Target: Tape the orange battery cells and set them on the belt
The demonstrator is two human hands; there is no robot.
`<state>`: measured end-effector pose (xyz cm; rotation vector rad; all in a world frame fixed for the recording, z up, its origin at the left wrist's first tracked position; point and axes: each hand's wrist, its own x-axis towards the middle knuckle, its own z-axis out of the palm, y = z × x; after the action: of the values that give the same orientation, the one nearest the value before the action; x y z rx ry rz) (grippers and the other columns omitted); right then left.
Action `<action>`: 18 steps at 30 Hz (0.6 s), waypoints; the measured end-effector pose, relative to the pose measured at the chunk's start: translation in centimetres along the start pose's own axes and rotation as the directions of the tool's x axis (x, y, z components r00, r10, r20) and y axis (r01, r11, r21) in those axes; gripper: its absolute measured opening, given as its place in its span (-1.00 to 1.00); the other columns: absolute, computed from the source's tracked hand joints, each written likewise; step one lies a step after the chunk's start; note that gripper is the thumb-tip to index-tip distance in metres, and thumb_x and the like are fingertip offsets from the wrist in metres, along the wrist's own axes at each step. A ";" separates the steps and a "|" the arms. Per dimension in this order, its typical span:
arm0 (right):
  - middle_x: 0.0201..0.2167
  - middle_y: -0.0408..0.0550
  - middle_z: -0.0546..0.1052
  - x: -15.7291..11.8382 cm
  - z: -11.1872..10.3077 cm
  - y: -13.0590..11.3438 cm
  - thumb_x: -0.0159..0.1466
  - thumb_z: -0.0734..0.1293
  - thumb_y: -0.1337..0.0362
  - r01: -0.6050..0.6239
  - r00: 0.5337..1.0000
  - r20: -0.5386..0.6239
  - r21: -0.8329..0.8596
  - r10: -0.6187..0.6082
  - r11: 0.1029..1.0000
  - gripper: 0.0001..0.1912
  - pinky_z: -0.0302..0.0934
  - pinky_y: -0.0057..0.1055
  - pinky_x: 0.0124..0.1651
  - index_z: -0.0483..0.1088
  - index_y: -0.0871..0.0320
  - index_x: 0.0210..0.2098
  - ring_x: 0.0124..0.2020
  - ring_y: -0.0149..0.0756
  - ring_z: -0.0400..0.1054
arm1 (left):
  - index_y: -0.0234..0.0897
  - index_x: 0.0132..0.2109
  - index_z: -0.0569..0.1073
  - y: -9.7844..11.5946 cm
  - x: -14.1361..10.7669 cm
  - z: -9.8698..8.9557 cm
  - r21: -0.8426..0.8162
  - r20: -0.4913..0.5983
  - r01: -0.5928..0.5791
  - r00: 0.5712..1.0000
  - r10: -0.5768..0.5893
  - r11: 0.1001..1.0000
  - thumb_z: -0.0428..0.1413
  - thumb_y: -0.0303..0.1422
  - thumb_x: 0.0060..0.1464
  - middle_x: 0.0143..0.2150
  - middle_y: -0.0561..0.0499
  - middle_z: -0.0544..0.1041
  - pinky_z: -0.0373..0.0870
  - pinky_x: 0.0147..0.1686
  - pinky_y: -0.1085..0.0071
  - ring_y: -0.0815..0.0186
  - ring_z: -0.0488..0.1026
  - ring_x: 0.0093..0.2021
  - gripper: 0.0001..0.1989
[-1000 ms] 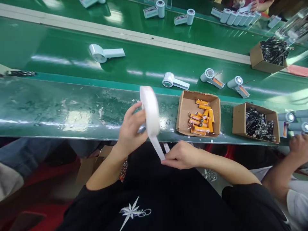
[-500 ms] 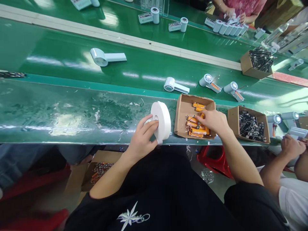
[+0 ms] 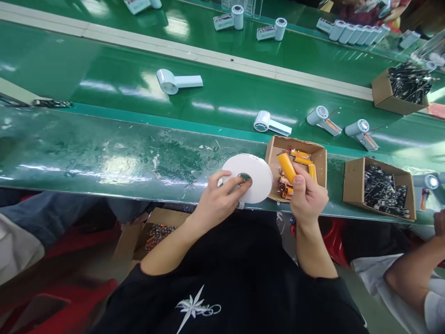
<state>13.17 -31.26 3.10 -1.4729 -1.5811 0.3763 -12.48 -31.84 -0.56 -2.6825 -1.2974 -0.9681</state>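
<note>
A white tape roll lies tilted near the bench's front edge, its broad face toward me. My left hand grips it, with fingers in its centre hole. My right hand is closed on an orange battery, raised over the front of a cardboard box. Inside that box lie several more orange batteries with dark wires. Part of the box's contents is hidden behind my right hand and the battery.
Right of the battery box stands a box of circuit boards. Fan housings lie on the green belt beyond. A person's arm is at the right. Below the bench, an open carton holds small parts.
My right hand has lifted an orange battery out of the box's pile. The roll in my left hand has turned its flat face toward me. The whole view has shifted slightly.
</note>
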 end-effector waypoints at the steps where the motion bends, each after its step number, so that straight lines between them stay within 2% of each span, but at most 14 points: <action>1: -0.04 0.05 0.75 -0.1 0.3 0.0 0.53 0.28 -0.05 0.005 0.999 0.042 0.007 -0.005 1.000 -0.57 0.59 -0.10 0.10 0.70 0.04 0.05 -0.02 0.01 0.68 | -0.12 0.35 0.51 -0.1 0.0 -0.1 0.008 0.009 -0.004 1.000 0.004 1.000 0.22 -0.68 0.12 0.08 -0.08 0.68 0.50 0.28 0.08 0.04 0.36 0.28 -0.31; 3: 0.00 0.04 0.74 0.1 0.4 0.1 0.52 0.31 -0.04 -0.002 0.989 0.146 0.035 -0.003 0.999 -0.59 0.56 -0.07 0.19 0.70 0.02 0.06 0.05 0.02 0.66 | -0.07 0.36 0.51 -0.4 0.2 -0.6 0.016 0.024 -0.014 1.000 0.013 1.000 0.26 -0.66 0.14 0.10 -0.05 0.68 0.50 0.32 0.08 0.05 0.36 0.27 -0.31; 5: 0.06 0.01 0.72 0.7 0.0 0.3 0.48 0.39 -0.03 -0.073 0.962 0.272 0.127 0.036 0.989 -0.62 0.55 -0.06 0.22 0.67 0.01 0.11 0.08 0.00 0.65 | -0.03 0.36 0.51 -0.9 0.5 -1.3 0.004 0.034 -0.049 0.998 0.049 0.999 0.29 -0.66 0.17 0.11 -0.01 0.66 0.47 0.39 0.02 0.09 0.39 0.23 -0.32; 9: 0.10 0.00 0.71 3.2 -1.4 0.4 0.30 0.59 -0.06 -0.318 0.852 0.508 0.311 0.126 0.896 -0.46 0.59 -0.05 0.19 0.63 0.03 0.18 0.09 -0.01 0.65 | 0.07 0.36 0.49 -2.2 1.8 -3.3 -0.032 0.080 -0.146 0.986 0.148 0.989 0.27 -0.65 0.22 0.17 0.07 0.62 0.38 0.51 -0.09 0.19 0.44 0.16 -0.32; 13: -0.09 0.01 0.74 5.5 -2.4 0.3 0.19 0.67 -0.01 -0.400 0.753 0.643 0.280 0.139 0.873 -0.57 0.64 -0.04 0.09 0.69 0.13 -0.08 -0.05 -0.01 0.68 | 0.11 0.43 0.40 -2.5 3.0 -4.3 0.062 0.197 -0.224 0.958 0.208 0.973 0.24 -0.57 0.29 0.19 0.09 0.60 0.33 0.54 -0.17 0.20 0.44 0.16 -0.32; 14: -0.13 0.02 0.74 5.6 -2.2 0.4 0.16 0.69 0.00 -0.423 0.742 0.654 0.290 0.145 0.859 -0.57 0.65 -0.04 0.06 0.68 0.14 -0.12 -0.08 0.00 0.68 | 0.09 0.43 0.40 -2.2 3.0 -4.2 0.091 0.199 -0.238 0.956 0.217 0.967 0.24 -0.56 0.29 0.20 0.08 0.60 0.33 0.54 -0.17 0.19 0.43 0.17 -0.32; 15: -0.15 0.02 0.73 5.3 -1.8 0.4 0.13 0.70 0.01 -0.446 0.753 0.640 0.324 0.154 0.834 -0.56 0.66 -0.05 0.03 0.68 0.14 -0.13 -0.09 0.00 0.68 | 0.06 0.43 0.40 -1.9 2.9 -3.9 0.122 0.177 -0.244 0.959 0.221 0.962 0.25 -0.55 0.28 0.19 0.06 0.59 0.34 0.54 -0.15 0.19 0.42 0.17 -0.33; 16: -0.15 0.02 0.74 4.8 -1.2 0.5 0.09 0.72 0.01 -0.461 0.788 0.591 0.383 0.171 0.800 -0.53 0.66 -0.06 0.00 0.67 0.13 -0.12 -0.10 0.00 0.68 | 0.03 0.42 0.42 -1.4 2.7 -3.6 0.156 0.135 -0.236 0.967 0.216 0.959 0.27 -0.55 0.27 0.19 0.05 0.59 0.34 0.54 -0.13 0.19 0.41 0.16 -0.34; 18: -0.18 -0.02 0.74 3.4 0.5 0.7 0.06 0.74 -0.01 -0.423 0.893 0.385 0.549 0.231 0.721 -0.51 0.66 -0.11 -0.06 0.66 0.09 -0.14 -0.13 -0.04 0.68 | 0.01 0.39 0.47 -0.2 2.0 -2.6 0.218 0.025 -0.179 0.984 0.178 0.959 0.30 -0.54 0.26 0.17 0.02 0.59 0.34 0.54 -0.07 0.18 0.38 0.13 -0.37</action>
<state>13.67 -27.88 3.73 -1.1878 -1.2064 1.2595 -13.08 -30.95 2.53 -2.5779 -1.0682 -0.7504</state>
